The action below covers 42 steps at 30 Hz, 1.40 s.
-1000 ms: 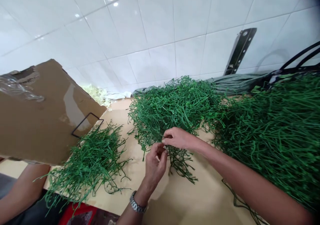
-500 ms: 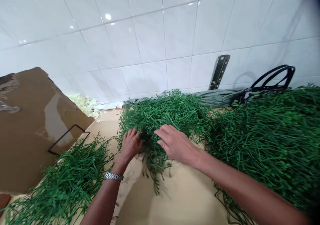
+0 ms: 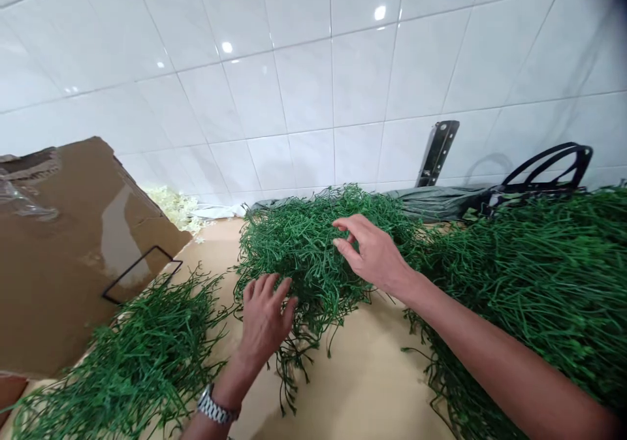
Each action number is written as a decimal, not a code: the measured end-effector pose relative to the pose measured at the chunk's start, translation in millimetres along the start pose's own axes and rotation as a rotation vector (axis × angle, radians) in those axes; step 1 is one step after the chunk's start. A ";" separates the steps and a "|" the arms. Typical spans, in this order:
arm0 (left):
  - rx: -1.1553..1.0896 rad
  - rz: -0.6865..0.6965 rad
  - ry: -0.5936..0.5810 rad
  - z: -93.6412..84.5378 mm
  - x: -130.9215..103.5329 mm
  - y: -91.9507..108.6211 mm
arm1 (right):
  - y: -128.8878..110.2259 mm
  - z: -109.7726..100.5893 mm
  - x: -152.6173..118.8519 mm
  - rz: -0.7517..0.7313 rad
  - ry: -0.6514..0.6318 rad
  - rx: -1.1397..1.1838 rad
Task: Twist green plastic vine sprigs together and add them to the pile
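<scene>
A heap of thin green stems (image 3: 313,231) lies at the centre of the tan table surface, some stems trailing toward me. At the heap's near left edge is my left hand (image 3: 267,313), its fingers apart and nothing held; a metal watch is on that wrist. Over the heap's right part, my right hand (image 3: 375,251) has its thumb and fingers curved with a gap between them and nothing visible in it. A smaller green pile (image 3: 142,355) lies to the left, and a much larger one (image 3: 543,283) spreads on the right.
A brown cardboard box (image 3: 63,251) stands at the left, with a black wire frame (image 3: 142,270) at its corner. Pale florets (image 3: 174,208) lie behind it. Along the tiled wall are grey-green cloth (image 3: 431,202), a metal bracket (image 3: 438,153) and a black-handled bag (image 3: 543,179).
My right hand has moved up and right, away from my left hand. My left hand has lowered slightly and its fingers are more spread. The view has shifted a little.
</scene>
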<state>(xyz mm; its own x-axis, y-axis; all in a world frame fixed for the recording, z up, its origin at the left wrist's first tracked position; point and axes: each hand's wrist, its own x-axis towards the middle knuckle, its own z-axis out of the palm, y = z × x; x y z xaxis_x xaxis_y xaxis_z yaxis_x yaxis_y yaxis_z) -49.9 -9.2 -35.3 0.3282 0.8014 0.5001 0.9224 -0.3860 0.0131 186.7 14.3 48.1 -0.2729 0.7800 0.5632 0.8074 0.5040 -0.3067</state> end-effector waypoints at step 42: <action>-0.537 0.014 -0.148 -43.6 -4.7 69.4 | -18.2 -11.6 -209.7 -0.035 0.146 0.378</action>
<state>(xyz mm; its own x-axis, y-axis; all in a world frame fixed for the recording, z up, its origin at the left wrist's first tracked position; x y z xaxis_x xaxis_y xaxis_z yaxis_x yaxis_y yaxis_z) 3.7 -59.7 1.0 0.4007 0.8353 0.3766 0.6975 -0.5446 0.4658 235.3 -162.7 -55.5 -0.1981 0.7127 0.6729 0.5424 0.6516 -0.5304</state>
